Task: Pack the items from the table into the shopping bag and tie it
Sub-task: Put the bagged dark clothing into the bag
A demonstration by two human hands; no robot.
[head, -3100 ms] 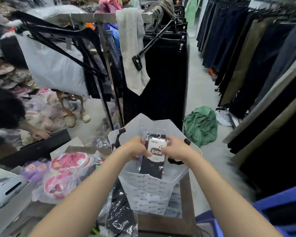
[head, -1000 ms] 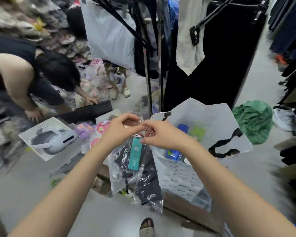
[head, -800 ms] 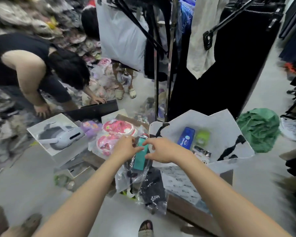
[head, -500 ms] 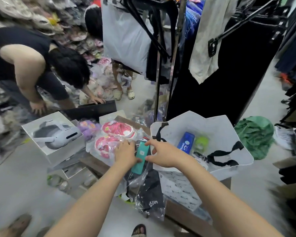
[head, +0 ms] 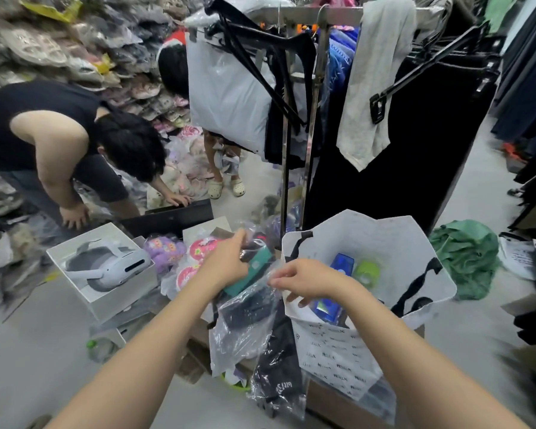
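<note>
Right, the white shopping bag (head: 347, 351) stands gaping at the right of the table (head: 331, 404), black handles (head: 415, 286) flopped over its rim, and a blue item (head: 341, 264) and a green one (head: 367, 272) already lie inside. Just left of it is the clear plastic packet (head: 245, 317), dark fabric inside and a teal card (head: 254, 269) at its top, hanging partly off the near edge of the table. The left hand (head: 226, 264) is on that teal top, fingers curled round it, though how firmly they clamp I cannot tell. The right hand (head: 304, 281) pinches the packet's crinkled upper corner, fingertips together on the film, right at the bag's near-left rim. This one looks light and floppy, the film slick and liable to slide through a loose pinch, so I'd judge the stiff card end the place to hold, with the soft bulk dangling below. Another black packet (head: 279, 382) lies nearer, draped over the table edge, soft as well. Further left, pink wrapped goods (head: 198, 252) wait on the table.
</note>
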